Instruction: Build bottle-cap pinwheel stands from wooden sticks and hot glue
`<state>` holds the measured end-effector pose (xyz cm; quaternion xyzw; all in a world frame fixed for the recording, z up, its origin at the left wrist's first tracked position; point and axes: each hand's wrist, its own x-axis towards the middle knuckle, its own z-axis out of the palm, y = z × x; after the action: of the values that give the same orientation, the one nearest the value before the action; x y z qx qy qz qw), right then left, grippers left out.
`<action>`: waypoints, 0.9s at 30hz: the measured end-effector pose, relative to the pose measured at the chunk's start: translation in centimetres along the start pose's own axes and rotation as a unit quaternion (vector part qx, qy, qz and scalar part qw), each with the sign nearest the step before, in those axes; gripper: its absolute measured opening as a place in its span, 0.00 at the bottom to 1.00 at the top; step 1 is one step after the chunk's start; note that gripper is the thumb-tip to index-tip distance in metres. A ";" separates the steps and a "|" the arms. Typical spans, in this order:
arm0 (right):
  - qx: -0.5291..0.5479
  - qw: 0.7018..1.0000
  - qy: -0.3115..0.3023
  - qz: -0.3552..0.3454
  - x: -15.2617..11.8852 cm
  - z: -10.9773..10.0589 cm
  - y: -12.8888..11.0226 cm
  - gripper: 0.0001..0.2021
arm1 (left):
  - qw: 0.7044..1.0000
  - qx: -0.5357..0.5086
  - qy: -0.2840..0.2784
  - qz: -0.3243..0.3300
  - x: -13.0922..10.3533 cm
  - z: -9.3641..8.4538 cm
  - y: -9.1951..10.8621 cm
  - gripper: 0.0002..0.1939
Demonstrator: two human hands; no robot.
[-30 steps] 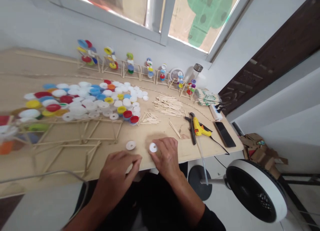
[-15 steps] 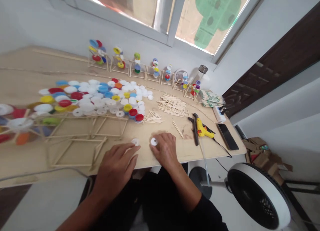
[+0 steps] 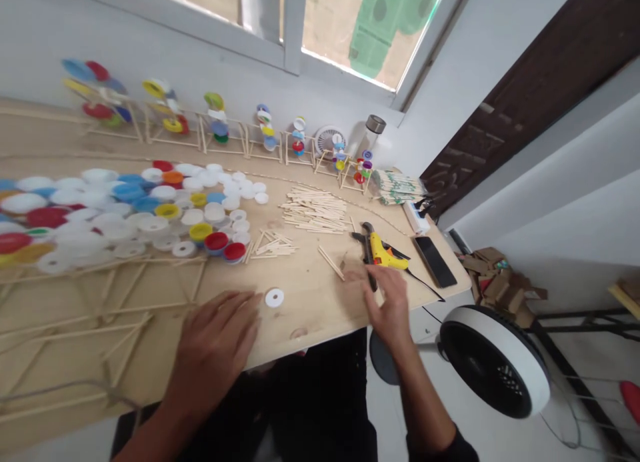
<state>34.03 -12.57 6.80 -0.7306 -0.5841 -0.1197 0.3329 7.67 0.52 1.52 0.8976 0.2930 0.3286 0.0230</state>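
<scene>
My left hand rests on the table beside a white disc with a centre hole; its fingers lie loosely spread and hold nothing visible. Over by the yellow glue gun, my right hand is blurred, with fingers at the tool's dark front part; whether they grip it cannot be made out. Two loose sticks lie left of the glue gun. A pile of short sticks and a larger pile of longer sticks are behind.
Many coloured bottle caps cover the left side, with stick frames in front. Small cap wheels on stands line the wall. A phone and power strip lie at right; a fan stands past the table edge.
My right hand has moved right, from the small white discs to the glue gun. Only one disc shows beside my left hand now. The camera view has shifted right.
</scene>
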 end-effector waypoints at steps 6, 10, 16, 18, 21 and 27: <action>-0.148 0.986 -0.072 -0.016 1.2 -2.0 8.2 0.22 | 1.000 -0.016 -0.023 -0.005 1.6 1.8 0.9 0.19; -0.201 0.967 -0.154 -0.018 1.8 -1.1 10.2 0.26 | 0.997 -0.034 -0.048 -0.039 1.9 2.6 1.0 0.18; -0.190 0.965 -0.180 0.001 2.8 0.1 10.9 0.23 | 0.995 -0.061 -0.046 -0.069 2.3 3.2 1.6 0.18; -0.171 0.969 -0.178 0.007 2.9 0.3 11.1 0.22 | 0.994 -0.066 -0.040 -0.072 2.2 3.2 1.6 0.18; -0.132 0.976 -0.175 0.014 3.2 0.4 11.3 0.20 | 0.994 -0.067 -0.037 -0.083 2.0 3.2 1.6 0.18; -0.020 0.987 -0.154 0.049 4.6 -0.6 11.6 0.16 | 0.994 -0.075 -0.028 -0.078 2.0 3.2 1.4 0.16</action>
<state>46.33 -10.49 5.79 -0.7746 -0.5893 -0.0013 0.2297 11.50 0.94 0.49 0.8765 0.3361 0.3216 0.1240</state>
